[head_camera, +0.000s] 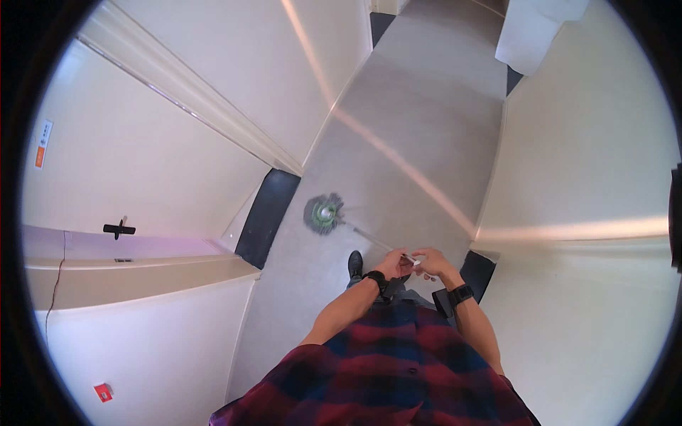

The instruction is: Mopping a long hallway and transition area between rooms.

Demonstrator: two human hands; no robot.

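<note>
A round mop head (324,213) with grey strands and a green disc lies on the floor ahead of me and to the left; its outline is blurred. From it a thin pole (371,239) slants up towards my body. My left hand (393,264) is wrapped around the upper pole. Close beside it, my right hand (430,262) holds the pole's white top end (416,262) with curled fingers. Both wrists carry black straps with dark devices.
A grey corridor floor (421,133) runs ahead between pale walls. On the left, a door (149,160) with a black handle (119,229) stands ajar beside a dark threshold (268,218). Another dark threshold (478,274) lies right. A white object (533,37) juts from the right wall.
</note>
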